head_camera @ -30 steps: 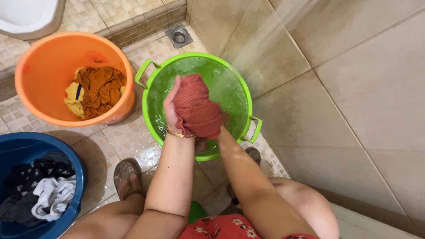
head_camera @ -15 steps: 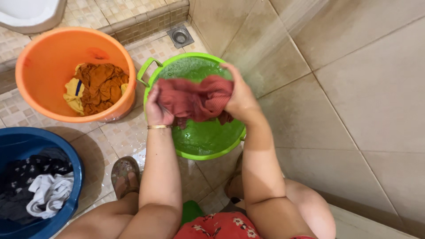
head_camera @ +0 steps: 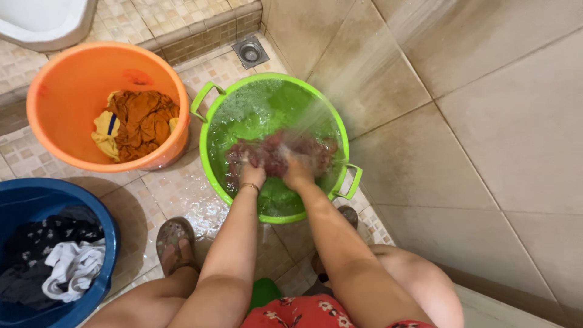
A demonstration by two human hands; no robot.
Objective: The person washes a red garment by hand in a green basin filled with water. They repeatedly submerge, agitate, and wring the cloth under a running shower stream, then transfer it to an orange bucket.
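Dark red cloth [head_camera: 276, 153], soaked and soft, sits under soapy water in the green basin [head_camera: 214, 159], directly beneath both hands. Head view: left hand [head_camera: 251, 173] and right hand [head_camera: 297, 171] side by side, pressed down on the cloth, fingers dug into the wet folds; whether they are closed in a grip or just pushing, cannot tell, foam hides the fingertips. Judged handling: limp, heavy with water, slippery from suds, no stiff edge, so best taken by bunching a thick wad in each fist. Left of the left hand, orange bucket [head_camera: 48, 130] with rust and yellow clothes; below-left of it, blue bucket [head_camera: 18, 194] with dark and white clothes. Floor drain [head_camera: 249, 52] beyond the hands. Versus half a second ago: the cloth was lifted and stretched between the hands above the water, now it's pushed under and the hands are lower and closer together.
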